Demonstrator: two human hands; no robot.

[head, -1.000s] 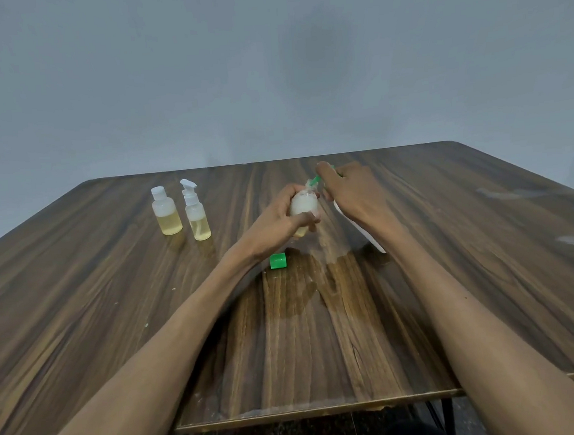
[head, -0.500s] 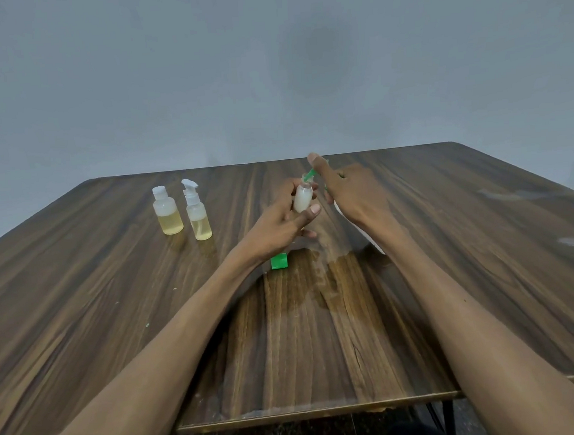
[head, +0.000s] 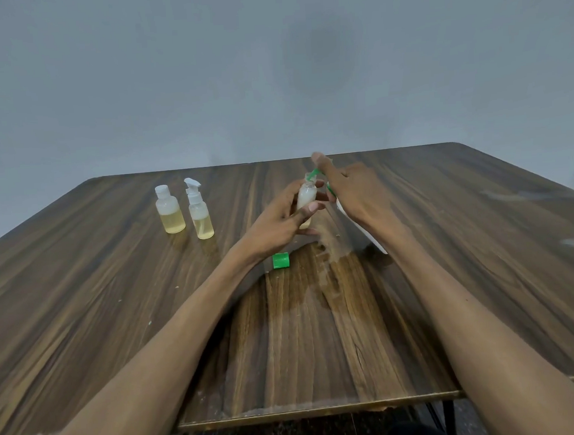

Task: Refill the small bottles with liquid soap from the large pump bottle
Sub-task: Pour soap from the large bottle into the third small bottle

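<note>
two bottles [head: 170,210] look filled; left hand [head: 279,223] grips the third [head: 306,199] under the pump [head: 314,174], right hand [head: 351,193] open pressing; cap [head: 280,260] off.

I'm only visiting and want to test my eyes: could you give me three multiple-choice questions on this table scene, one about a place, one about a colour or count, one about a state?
1. Where does the loose green cap lie?
A. On the table beside the left wrist
B. On the spray bottle
C. In the right hand

2. How many small bottles stand untouched at the far left?
A. One
B. Two
C. Four

3. What is the left hand doing?
A. Lying flat on the table
B. Holding a small bottle
C. Lifting the cap

Answers:
1 A, the cap rests on the wood.
2 B, a capped bottle and a spray bottle.
3 B, its fingers wrap the small bottle under the green pump spout.
</note>
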